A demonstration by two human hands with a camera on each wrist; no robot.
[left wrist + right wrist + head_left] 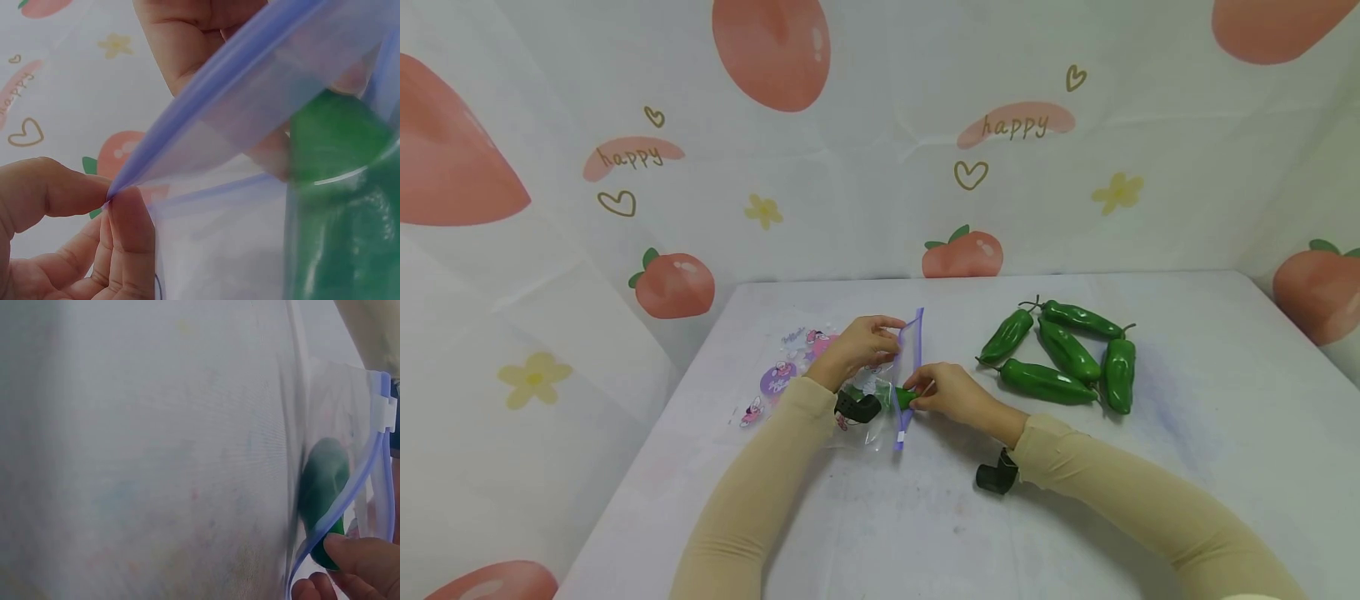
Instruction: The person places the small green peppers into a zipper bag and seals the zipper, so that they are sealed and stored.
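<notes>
Head view, from where I stand: left hand (867,343) has the clear bag (778,379) by the far end of its purple zip rim (919,333), fingers pinched on it. Likely reason: a pull there spreads the mouth. Right hand (951,392) comes from the opposite side, thumb and fingers clamped on a green pepper (905,398) at the mouth, so neither hand crosses the other. Pepper lies partly inside. Bag is flat on the table (880,533), mouth turned toward the right hand and five loose peppers (1070,350), presumably for a short reach. Those sit grouped on the right, well apart from the bag.

Left wrist view: left thumb and a finger nip the rim together; the other fingers look loosely bent below. The two purple edges stand apart, which must be what that pinch is for. Pepper is big and green behind the film, blurred; can't tell if another lies behind it.

Right wrist view: right thumb is on the pepper's outer end, fingers under it, the longer part behind the film. End grip probably leaves the body free to slide in. White slider (387,414) sits at the rim's end, apparently out of the way.
</notes>
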